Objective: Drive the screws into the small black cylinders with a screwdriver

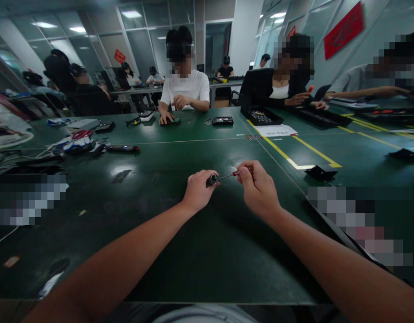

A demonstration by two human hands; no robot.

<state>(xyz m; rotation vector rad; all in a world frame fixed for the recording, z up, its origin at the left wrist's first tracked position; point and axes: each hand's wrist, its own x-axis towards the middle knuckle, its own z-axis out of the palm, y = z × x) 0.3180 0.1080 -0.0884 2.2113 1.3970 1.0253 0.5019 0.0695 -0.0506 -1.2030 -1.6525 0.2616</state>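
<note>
My left hand (pixel 200 190) is closed around a dark cylindrical part (pixel 212 180), whose round, ring-like end faces me. In my right hand (pixel 259 186) is a thin screwdriver (pixel 234 173) with a reddish handle, gripped between thumb and fingers. Its shaft points left, and the tip reaches the cylindrical part or lies just beside it; whether they touch I cannot tell. Both hands are held above the green table (pixel 200 251), near its middle. My left fingers hide most of the cylinder's body.
A black-and-red tool (pixel 122 149) lies left, near red-handled pliers or scissors (pixel 82 134) and cables. Rightward are a small black piece (pixel 320 172), yellow tape lines (pixel 287 154) and a white paper (pixel 276 130). Across the table, a person in a white shirt (pixel 185 92) handles a small board.
</note>
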